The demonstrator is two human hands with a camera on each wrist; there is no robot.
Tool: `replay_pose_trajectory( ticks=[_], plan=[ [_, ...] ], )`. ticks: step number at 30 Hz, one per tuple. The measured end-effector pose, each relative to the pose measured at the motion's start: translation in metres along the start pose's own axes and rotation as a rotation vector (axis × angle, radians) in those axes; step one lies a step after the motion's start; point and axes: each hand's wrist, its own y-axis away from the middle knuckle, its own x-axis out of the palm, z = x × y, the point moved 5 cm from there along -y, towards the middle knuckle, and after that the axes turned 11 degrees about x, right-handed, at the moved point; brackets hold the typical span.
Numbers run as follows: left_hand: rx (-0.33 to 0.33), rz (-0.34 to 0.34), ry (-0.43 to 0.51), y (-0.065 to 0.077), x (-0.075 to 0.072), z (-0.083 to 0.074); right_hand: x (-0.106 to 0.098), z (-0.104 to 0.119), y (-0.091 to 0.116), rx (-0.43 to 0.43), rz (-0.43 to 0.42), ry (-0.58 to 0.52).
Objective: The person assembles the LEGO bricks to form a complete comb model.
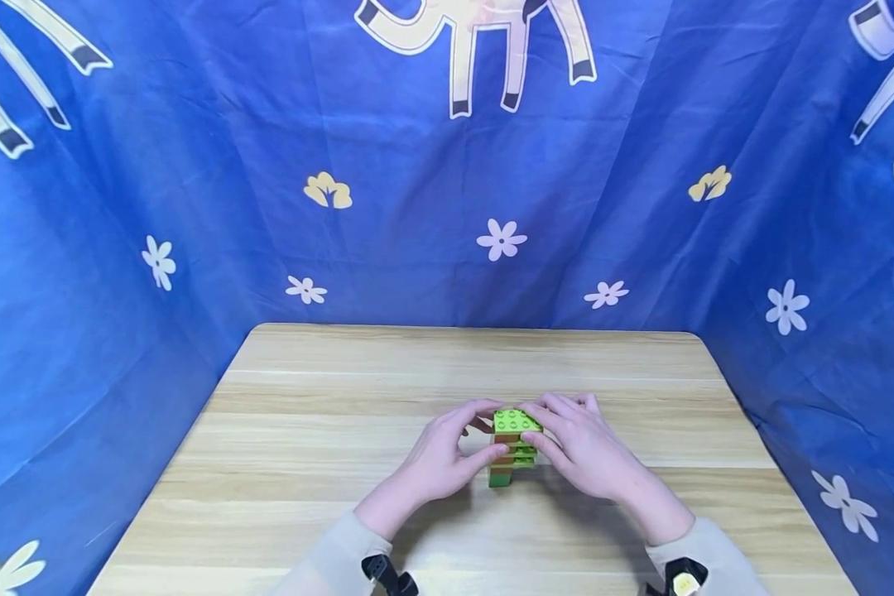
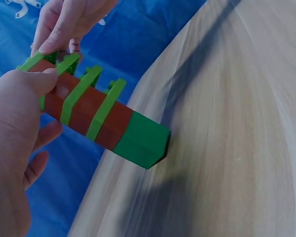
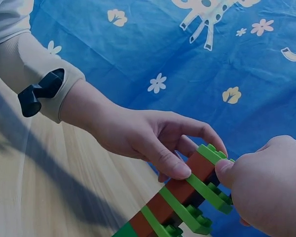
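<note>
A toy building-block tower [image 2: 84, 111] stands upright over the wooden table, made of brown blocks alternating with light green studded plates. Its lowest piece is a dark green block [image 2: 140, 140]; a light green plate [image 1: 510, 423] tops it. The plates jut out on the right. From the left, my left hand [image 1: 443, 459] grips the tower's upper part, thumb on the near face and fingers curled behind. My right hand [image 1: 584, 451] pinches the overhanging end of the top plate, with its thumb [image 3: 225, 170] at the near side. Its other fingertips are partly hidden.
The pale wooden table [image 1: 305, 397] has rounded far corners. Blue cloth [image 1: 417, 273] printed with white flowers and animals hangs behind and on both sides. Black wrist devices [image 1: 390, 574] sit on the light sleeves.
</note>
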Motion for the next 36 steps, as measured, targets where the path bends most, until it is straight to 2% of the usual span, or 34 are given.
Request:
replay_pose_trajectory(
  ticks=[5,11,24,36],
  plan=[
    [0.009,0.011,0.005,0.000,0.002,0.003,0.002,-0.003,-0.002,0.008,0.009,-0.034],
    [0.019,-0.002,0.022,-0.003,0.004,0.006,0.006,-0.010,0.000,0.041,0.031,-0.124],
    [-0.036,0.013,0.021,-0.010,0.007,0.018,0.024,-0.030,0.008,0.163,0.088,-0.226],
    [-0.081,-0.001,0.066,-0.015,0.009,0.028,0.038,-0.040,0.005,0.151,0.020,-0.257]
  ],
)
